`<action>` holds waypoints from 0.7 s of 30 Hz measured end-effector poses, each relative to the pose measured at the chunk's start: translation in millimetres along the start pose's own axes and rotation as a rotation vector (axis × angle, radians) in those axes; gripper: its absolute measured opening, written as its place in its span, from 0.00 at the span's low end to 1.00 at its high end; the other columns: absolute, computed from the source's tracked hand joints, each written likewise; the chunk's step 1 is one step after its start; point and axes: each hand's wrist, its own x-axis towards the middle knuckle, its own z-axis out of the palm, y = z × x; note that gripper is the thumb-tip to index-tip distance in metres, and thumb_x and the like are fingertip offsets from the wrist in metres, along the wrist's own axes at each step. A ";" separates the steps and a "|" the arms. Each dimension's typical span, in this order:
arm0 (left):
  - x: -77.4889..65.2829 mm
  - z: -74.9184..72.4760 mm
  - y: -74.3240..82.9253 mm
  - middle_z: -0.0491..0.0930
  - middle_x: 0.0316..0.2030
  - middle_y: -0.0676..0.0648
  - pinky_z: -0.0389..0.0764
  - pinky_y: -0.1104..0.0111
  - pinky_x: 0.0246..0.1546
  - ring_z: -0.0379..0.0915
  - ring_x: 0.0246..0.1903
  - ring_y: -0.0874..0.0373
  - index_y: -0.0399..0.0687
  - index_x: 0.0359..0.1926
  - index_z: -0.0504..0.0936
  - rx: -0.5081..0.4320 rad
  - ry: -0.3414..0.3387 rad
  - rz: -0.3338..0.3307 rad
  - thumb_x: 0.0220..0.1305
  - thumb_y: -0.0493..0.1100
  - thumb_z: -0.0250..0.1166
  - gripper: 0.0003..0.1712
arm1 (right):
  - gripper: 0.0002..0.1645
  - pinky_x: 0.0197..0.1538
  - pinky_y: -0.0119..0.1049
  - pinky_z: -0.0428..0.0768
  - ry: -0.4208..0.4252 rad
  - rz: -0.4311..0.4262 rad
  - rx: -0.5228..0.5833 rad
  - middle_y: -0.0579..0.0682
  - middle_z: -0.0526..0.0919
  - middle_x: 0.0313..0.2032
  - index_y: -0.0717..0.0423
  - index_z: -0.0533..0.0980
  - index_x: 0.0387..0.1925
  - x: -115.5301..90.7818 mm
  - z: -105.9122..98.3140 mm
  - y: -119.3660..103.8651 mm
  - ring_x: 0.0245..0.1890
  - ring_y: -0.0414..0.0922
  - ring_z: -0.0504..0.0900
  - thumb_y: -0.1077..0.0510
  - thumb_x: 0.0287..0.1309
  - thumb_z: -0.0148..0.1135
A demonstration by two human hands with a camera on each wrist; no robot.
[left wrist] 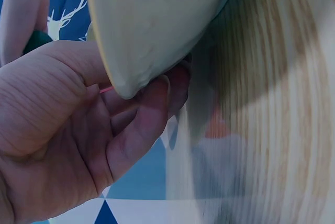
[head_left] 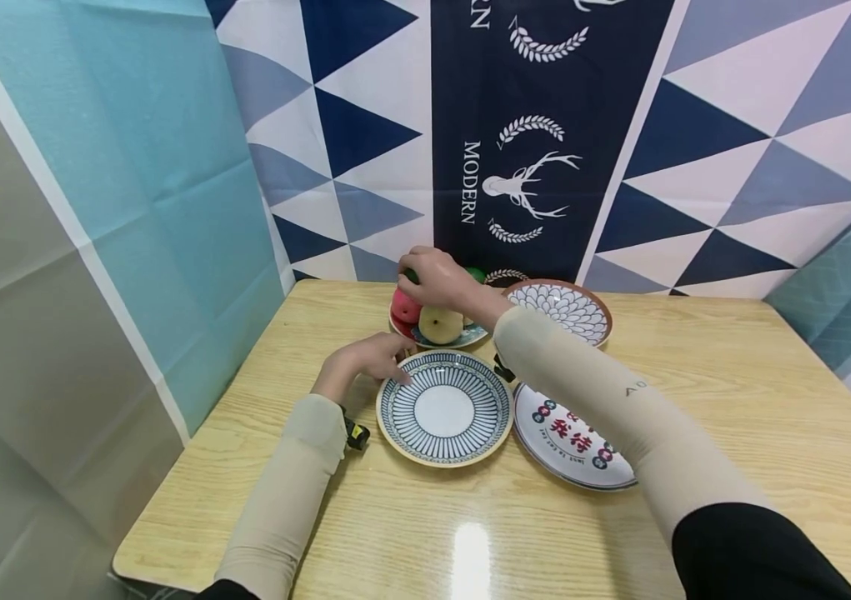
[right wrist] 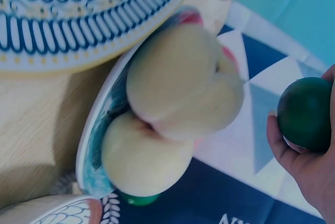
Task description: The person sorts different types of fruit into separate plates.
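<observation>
My left hand (head_left: 374,357) pinches the left rim of a plate with blue radiating stripes (head_left: 443,412). In the left wrist view its fingers curl under the plate's pale underside (left wrist: 157,30). My right hand (head_left: 436,279) is above the fruit plate (head_left: 473,335) at the back and holds a dark green round fruit (right wrist: 306,114). On that plate lie a large pale peach (right wrist: 178,77), a smaller pale peach (right wrist: 146,161) and a red fruit (head_left: 405,308). Another green fruit (head_left: 476,273) shows behind my right wrist.
Right of the fruit plate stands a brown-rimmed bowl with a petal pattern (head_left: 563,308). A white oval plate with red lettering (head_left: 575,446) lies nearer, partly under my right forearm. Patterned cloth (head_left: 365,142) hangs behind the wooden table (head_left: 395,525).
</observation>
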 end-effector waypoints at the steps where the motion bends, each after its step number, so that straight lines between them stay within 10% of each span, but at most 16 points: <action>1: -0.5 0.1 -0.5 0.81 0.50 0.44 0.83 0.64 0.36 0.78 0.44 0.52 0.47 0.59 0.80 -0.003 0.001 0.001 0.70 0.41 0.73 0.19 | 0.14 0.47 0.41 0.81 -0.002 -0.013 0.001 0.51 0.82 0.45 0.56 0.85 0.47 -0.8 0.3 -3.7 0.43 0.47 0.79 0.55 0.75 0.55; 12: 0.9 -0.4 -4.3 0.81 0.54 0.44 0.79 0.58 0.57 0.76 0.54 0.51 0.45 0.61 0.79 0.029 0.017 0.041 0.68 0.41 0.74 0.23 | 0.14 0.53 0.43 0.80 -0.032 -0.193 -0.030 0.51 0.82 0.45 0.56 0.86 0.47 -28.4 -2.5 -33.8 0.46 0.48 0.79 0.54 0.75 0.57; 21: 1.4 -1.7 -3.9 0.79 0.57 0.44 0.81 0.58 0.53 0.75 0.55 0.50 0.47 0.62 0.78 0.020 0.014 0.027 0.69 0.42 0.74 0.24 | 0.11 0.52 0.42 0.80 -0.070 -0.303 -0.073 0.52 0.79 0.45 0.57 0.84 0.45 -61.8 -4.2 -34.7 0.45 0.47 0.75 0.56 0.72 0.60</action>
